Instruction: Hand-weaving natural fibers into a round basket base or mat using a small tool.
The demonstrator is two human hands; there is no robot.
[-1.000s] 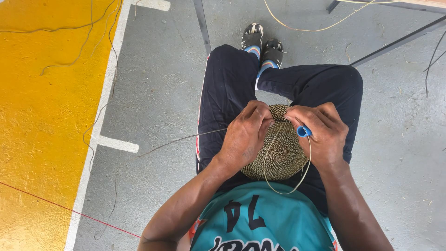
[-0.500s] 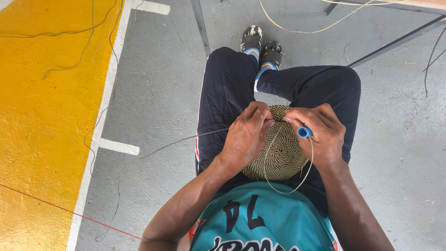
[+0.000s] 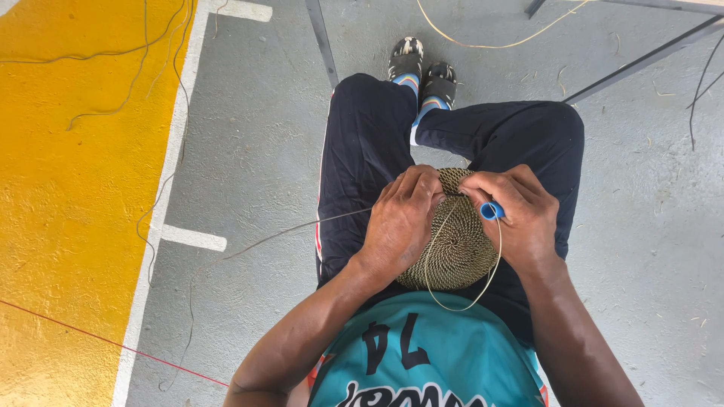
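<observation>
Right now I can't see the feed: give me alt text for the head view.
Seated person's left hand and right hand grip a round coiled woven piece on the lap, the right holding a blue-handled tool. A pale strand loops below it, over grey floor beside a yellow painted area.

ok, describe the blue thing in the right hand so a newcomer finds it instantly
Start at the round woven coil disc on the seated person's lap, between both hands. At its upper right edge, the right hand pinches a small blue tool handle. It is the only bright blue item against the tan weave and pale strand.
</observation>
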